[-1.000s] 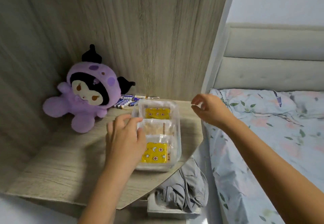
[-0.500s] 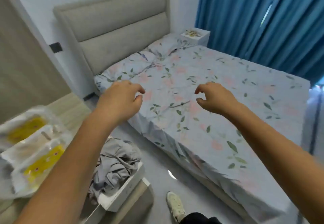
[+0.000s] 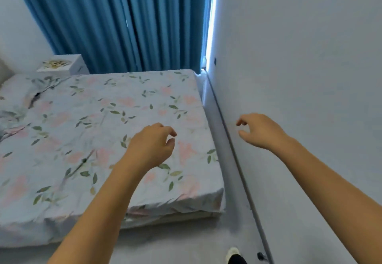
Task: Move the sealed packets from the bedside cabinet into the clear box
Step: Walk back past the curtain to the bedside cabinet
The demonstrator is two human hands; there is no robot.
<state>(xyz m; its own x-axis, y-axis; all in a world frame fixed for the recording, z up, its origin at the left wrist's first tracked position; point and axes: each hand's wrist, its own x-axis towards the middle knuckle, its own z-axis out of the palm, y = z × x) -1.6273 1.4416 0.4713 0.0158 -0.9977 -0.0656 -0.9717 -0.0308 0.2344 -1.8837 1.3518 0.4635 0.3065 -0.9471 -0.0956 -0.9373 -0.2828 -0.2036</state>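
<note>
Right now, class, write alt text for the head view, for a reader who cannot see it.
Two bare, empty hands, the left hand and right hand, reach forward with loosely curled fingers over the foot of a bed in a floral sheet. Beyond it, a white bedside cabinet holds small yellowish items before blue curtains; a white wall is on the right.

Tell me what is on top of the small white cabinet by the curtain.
On the white cabinet, beside the blue curtain at the far corner of the bed, lies a small yellowish pile; it is too small and blurred to identify. Nothing covers it.
</note>
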